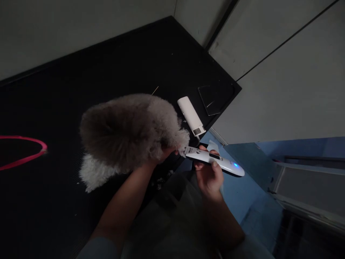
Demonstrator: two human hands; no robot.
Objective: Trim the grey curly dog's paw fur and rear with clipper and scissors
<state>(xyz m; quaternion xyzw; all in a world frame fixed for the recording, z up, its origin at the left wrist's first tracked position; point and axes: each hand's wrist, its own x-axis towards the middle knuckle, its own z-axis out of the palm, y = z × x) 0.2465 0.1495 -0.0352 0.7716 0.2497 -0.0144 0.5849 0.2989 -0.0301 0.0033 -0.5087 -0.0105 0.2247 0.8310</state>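
A curly-coated dog (126, 129), grey-brown on top and whitish lower down, is on the black table. My left hand (165, 154) reaches under its fur and is closed around a pale, fluffy leg (182, 138). Most of those fingers are hidden by the coat. In my right hand (208, 176) lies a white hair clipper (215, 160) with a lit blue light, gripped between thumb and fingers. The clipper's blade end touches the curly fur at the leg's tip, close to my left hand.
On the black table (129, 64) lie a white oblong device (191, 115) and a thin clear rectangular plate (209, 100) near the corner. A pink loop (40, 153) is at the left. Fur clippings (161, 180) lie along the near edge. Pale walls border the far sides.
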